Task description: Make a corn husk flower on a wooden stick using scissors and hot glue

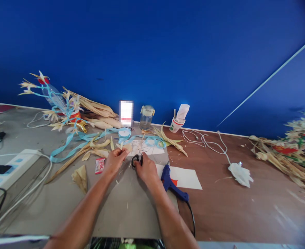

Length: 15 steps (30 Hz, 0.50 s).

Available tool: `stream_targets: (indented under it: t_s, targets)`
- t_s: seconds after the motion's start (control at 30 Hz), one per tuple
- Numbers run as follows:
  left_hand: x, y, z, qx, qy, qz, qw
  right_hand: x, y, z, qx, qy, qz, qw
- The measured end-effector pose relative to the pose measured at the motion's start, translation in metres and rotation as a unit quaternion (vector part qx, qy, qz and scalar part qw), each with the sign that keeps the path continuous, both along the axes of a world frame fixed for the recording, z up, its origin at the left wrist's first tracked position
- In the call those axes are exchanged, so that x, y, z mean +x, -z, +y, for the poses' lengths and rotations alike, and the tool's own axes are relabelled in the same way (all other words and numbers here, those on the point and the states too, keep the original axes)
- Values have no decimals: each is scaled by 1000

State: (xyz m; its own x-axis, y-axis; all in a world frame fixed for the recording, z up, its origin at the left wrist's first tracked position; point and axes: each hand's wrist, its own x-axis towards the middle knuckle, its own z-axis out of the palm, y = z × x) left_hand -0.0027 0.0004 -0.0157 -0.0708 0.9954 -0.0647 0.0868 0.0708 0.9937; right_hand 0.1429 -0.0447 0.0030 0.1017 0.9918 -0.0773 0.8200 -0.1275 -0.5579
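Observation:
My left hand point(115, 159) pinches a small pale piece of corn husk point(127, 147) between thumb and fingertips. Close beside it, my right hand point(147, 169) grips a pair of scissors by its black handles point(135, 161); the blades point away from me and are hard to make out. Beyond both hands lies a white sheet point(156, 150) with thin dark wires on it. A roll of light blue ribbon point(124, 132) is just past the left hand, its loose end trailing left. To the right of my right forearm rests a blue glue gun point(172, 183), partly over white paper point(190, 178).
Dried husks point(98, 107) and a blue-stemmed husk flower arrangement point(69, 110) stand back left. A glass jar point(146, 117) and paper cup point(177, 123) are along the wall. At left lies a power strip point(20, 173); a red packet point(100, 166) is near my left wrist. Husks point(277, 155) lie far right.

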Motion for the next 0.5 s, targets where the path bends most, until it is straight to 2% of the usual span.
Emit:
stream_targets:
  t_s: [0.17, 0.5]
  targets:
    - [3, -2, -2, 14, 21, 44, 999, -3, -7, 3, 18, 10, -61, 998]
    - [9, -16, -11, 51, -8, 140, 989, -2, -17, 2, 8, 0, -81, 997]
